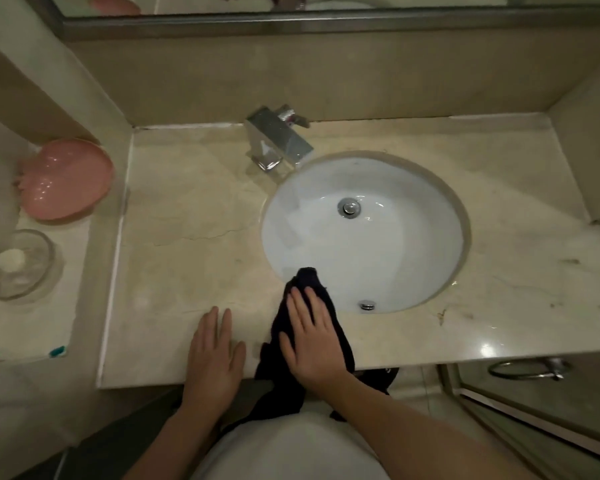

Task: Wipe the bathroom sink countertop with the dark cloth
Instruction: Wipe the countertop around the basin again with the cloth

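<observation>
Dark cloth lies under the flat right hand (seemingly pressing); left hand rests open on countertop.

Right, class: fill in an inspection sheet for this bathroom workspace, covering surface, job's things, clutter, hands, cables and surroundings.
Surface: beige marble countertop with a hairline crack left of the basin and dark marks at its right front.
Job's things: dark cloth lies over the front edge, its tip hanging into the white sink.
Clutter: nothing seen on the countertop itself.
Hands: right hand presses flat on the cloth; left hand rests flat on the countertop beside it.
Cables: nothing seen.
Surroundings: chrome tap behind the sink; pink dish and glass dish on the side ledge; mirror above.
</observation>
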`<action>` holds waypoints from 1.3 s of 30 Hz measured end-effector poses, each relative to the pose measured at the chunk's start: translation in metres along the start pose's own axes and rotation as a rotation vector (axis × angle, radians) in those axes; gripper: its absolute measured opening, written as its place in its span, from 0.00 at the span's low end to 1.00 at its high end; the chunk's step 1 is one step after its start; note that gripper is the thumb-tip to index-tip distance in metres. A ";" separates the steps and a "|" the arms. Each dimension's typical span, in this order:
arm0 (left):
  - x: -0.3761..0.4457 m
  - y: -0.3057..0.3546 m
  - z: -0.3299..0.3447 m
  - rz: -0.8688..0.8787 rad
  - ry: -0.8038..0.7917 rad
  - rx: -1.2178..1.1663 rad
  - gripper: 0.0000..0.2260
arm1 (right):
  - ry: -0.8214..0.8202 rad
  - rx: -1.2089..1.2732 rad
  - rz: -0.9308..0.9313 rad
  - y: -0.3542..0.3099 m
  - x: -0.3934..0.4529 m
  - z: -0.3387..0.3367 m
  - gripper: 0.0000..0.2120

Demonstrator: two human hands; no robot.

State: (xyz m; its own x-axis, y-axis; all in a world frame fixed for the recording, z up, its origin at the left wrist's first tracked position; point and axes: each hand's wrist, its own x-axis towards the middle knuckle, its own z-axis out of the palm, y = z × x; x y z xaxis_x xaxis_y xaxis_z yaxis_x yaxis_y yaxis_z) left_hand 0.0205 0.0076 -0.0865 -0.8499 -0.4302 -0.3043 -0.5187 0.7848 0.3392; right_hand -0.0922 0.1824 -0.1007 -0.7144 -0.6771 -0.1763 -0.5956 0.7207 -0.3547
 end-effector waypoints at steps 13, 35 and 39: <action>-0.007 0.185 0.061 0.244 -0.024 0.060 0.25 | -0.009 -0.151 -0.013 0.293 -0.098 -0.102 0.29; 0.021 0.345 0.105 -0.175 0.043 -0.199 0.13 | 0.123 -0.111 0.139 0.389 -0.065 -0.135 0.28; 0.057 0.402 0.120 -0.145 0.091 -0.436 0.16 | 0.204 -0.010 0.366 0.338 -0.067 -0.112 0.29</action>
State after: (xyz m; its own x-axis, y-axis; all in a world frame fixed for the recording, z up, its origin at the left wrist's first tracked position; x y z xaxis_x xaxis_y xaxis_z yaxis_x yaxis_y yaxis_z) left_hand -0.2248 0.3521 -0.0744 -0.7601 -0.5746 -0.3034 -0.6068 0.4609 0.6476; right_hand -0.2868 0.4881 -0.1055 -0.9370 -0.3338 -0.1033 -0.2920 0.9103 -0.2933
